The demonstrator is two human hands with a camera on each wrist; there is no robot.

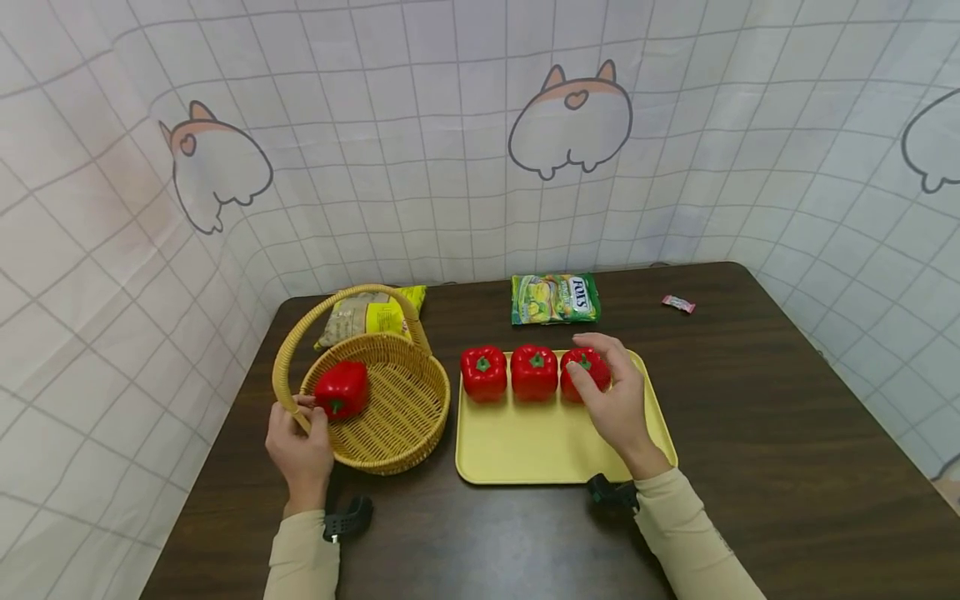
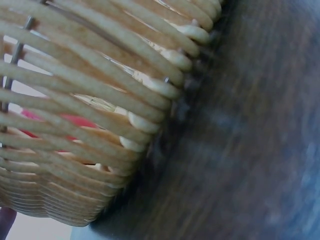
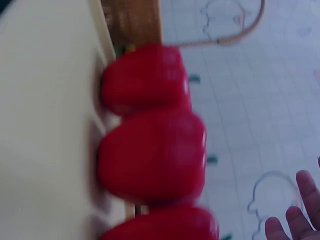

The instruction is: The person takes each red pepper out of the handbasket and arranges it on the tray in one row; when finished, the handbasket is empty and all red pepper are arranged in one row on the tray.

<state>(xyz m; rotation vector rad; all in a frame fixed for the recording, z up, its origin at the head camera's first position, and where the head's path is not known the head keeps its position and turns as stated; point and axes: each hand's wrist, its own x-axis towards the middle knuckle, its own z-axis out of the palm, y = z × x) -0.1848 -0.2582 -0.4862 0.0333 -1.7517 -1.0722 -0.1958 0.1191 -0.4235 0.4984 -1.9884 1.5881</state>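
At the left of the head view, my left hand (image 1: 300, 450) grips the rim of a yellow wicker basket (image 1: 393, 421) near the foot of its arched handle. One red bell pepper (image 1: 343, 388) lies in the basket against its left side. The left wrist view shows the basket's woven side (image 2: 90, 90) close up, with red showing through gaps. On a yellow tray (image 1: 525, 454) three red bell peppers stand in a row: left (image 1: 483, 375), middle (image 1: 533, 375) and right (image 1: 596, 372). My right hand (image 1: 618, 412) hovers over the right pepper, thumb and fingers spread apart.
Behind the basket lies a yellow snack bag (image 1: 386, 317). A green candy bag (image 1: 555, 298) is behind the tray, and a small pink wrapped candy (image 1: 678, 303) lies farther right. The dark wooden table (image 1: 765, 433) meets a grid-patterned cloth wall (image 1: 450, 167) at the back.
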